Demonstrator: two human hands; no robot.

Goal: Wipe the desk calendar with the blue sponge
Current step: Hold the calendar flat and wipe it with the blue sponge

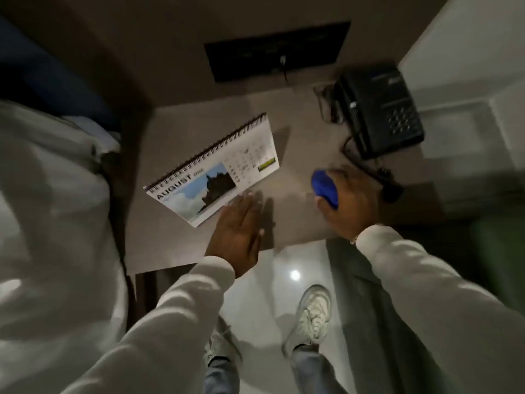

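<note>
A spiral-bound desk calendar [216,169] showing "AUGUST" and a landscape photo stands tilted on the grey table [159,240]. My left hand [237,228] is flat and open just below the calendar's near edge, fingertips at or close to its rim. My right hand [348,203] is to the right of the calendar, closed around the blue sponge [325,187], which sticks out on the hand's left side. The sponge is apart from the calendar.
A black desk telephone [377,112] with tangled cords sits at the table's back right. A dark wall panel [277,51] is behind the table. White bedding [51,211] lies at the left. My shoes [314,311] stand on the glossy floor below.
</note>
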